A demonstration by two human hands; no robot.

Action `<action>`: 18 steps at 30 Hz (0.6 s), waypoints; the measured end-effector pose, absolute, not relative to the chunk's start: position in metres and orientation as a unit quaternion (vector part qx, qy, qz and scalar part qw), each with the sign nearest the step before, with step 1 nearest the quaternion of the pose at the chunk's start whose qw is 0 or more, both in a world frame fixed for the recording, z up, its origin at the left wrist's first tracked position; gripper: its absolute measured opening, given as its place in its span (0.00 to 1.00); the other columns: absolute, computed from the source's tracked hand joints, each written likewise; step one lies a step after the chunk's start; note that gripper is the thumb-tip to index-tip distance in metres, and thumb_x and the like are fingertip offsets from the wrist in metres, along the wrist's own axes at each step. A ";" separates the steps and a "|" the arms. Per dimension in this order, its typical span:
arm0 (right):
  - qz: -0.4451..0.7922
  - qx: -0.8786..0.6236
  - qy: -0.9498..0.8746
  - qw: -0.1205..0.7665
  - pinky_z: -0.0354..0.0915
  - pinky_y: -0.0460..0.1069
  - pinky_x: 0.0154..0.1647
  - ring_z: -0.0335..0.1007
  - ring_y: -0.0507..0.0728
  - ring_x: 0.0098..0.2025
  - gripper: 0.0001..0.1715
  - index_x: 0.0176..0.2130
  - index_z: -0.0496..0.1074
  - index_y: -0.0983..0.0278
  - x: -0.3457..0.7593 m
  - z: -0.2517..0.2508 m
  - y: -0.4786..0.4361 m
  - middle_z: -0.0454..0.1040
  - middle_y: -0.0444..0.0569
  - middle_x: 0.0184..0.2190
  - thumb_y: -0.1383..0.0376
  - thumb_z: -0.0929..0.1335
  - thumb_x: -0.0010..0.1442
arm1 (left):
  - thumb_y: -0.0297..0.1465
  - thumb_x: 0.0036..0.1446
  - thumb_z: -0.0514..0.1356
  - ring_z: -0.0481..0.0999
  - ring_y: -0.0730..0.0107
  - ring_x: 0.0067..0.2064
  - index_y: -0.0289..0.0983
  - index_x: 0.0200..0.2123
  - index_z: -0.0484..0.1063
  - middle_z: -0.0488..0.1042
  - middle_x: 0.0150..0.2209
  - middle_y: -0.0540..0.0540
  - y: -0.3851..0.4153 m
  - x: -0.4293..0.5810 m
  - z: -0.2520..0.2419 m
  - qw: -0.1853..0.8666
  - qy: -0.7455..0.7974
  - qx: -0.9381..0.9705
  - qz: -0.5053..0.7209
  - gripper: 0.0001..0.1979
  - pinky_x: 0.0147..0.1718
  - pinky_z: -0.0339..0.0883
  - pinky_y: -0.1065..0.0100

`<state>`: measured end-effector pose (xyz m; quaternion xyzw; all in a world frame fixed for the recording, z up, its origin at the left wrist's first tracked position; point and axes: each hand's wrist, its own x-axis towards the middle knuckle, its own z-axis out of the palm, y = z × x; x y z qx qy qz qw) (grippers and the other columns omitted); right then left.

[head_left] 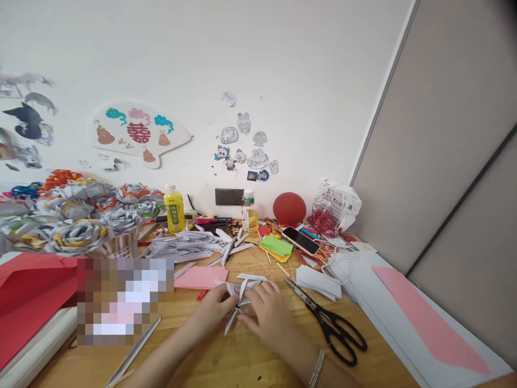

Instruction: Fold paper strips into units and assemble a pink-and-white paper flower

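Above the wooden table, my left hand [214, 306] pinches a cluster of folded white paper strips [243, 289] near its middle, where the strips spread out like a star. My right hand [268, 311] is curled around the other side of the cluster, its thumb below and its fingers over the strips. Part of the cluster is hidden behind the fingers. Black-handled scissors [329, 320] lie to the right of my right hand. Pink paper sheets [202, 277] lie just beyond my left hand, and a white paper stack [318, 282] is beyond my right.
Several folded strips [183, 246] are heaped at the back. Nearby stand a yellow bottle [174, 209] and a clear bottle [250, 213]. A phone [301, 240] rests beside green paper [276, 246]. Paper flowers [78, 235] crowd the left; a red balloon [290, 208] sits by the wall.
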<state>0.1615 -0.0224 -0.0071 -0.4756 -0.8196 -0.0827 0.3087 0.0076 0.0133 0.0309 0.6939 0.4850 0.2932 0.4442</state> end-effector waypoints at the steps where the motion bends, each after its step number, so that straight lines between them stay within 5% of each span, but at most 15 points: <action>1: -0.076 -0.483 -0.809 0.326 0.59 0.55 0.43 0.63 0.60 0.40 0.17 0.42 0.66 0.64 0.163 -0.004 -0.023 0.71 0.51 0.38 0.58 0.67 0.55 | 0.40 0.42 0.54 0.71 0.63 0.32 0.36 0.24 0.69 0.74 0.26 0.48 0.013 0.008 0.032 0.437 0.484 0.701 0.288 0.13 0.32 0.63 0.68; 6: -0.078 -0.484 -0.789 0.370 0.57 0.56 0.46 0.60 0.61 0.47 0.19 0.50 0.62 0.63 0.169 0.010 -0.026 0.67 0.53 0.48 0.61 0.64 0.59 | 0.41 0.45 0.53 0.71 0.61 0.33 0.34 0.27 0.71 0.75 0.29 0.46 0.011 0.008 0.032 0.443 0.445 0.732 0.264 0.16 0.34 0.63 0.67; 10: -0.073 -0.484 -0.803 0.340 0.58 0.52 0.40 0.62 0.57 0.38 0.04 0.34 0.68 0.63 0.174 0.006 -0.022 0.71 0.47 0.34 0.65 0.64 0.60 | 0.44 0.46 0.53 0.69 0.65 0.29 0.35 0.25 0.68 0.72 0.24 0.49 0.019 0.005 0.027 0.432 0.461 0.709 0.313 0.17 0.29 0.61 0.69; 12: -0.071 -0.481 -0.808 0.331 0.57 0.51 0.38 0.62 0.56 0.35 0.08 0.28 0.66 0.63 0.175 0.001 -0.019 0.70 0.45 0.28 0.66 0.64 0.60 | 0.44 0.46 0.53 0.68 0.66 0.27 0.35 0.24 0.67 0.70 0.23 0.49 0.022 0.004 0.023 0.414 0.469 0.712 0.320 0.17 0.27 0.61 0.69; 18: -0.014 -0.455 -0.818 0.353 0.58 0.50 0.40 0.63 0.55 0.37 0.03 0.31 0.69 0.63 0.171 0.001 -0.019 0.72 0.45 0.30 0.70 0.65 0.57 | 0.35 0.52 0.53 0.69 0.65 0.31 0.36 0.26 0.68 0.73 0.28 0.48 0.014 0.007 0.013 0.334 0.424 0.802 0.256 0.09 0.31 0.61 0.69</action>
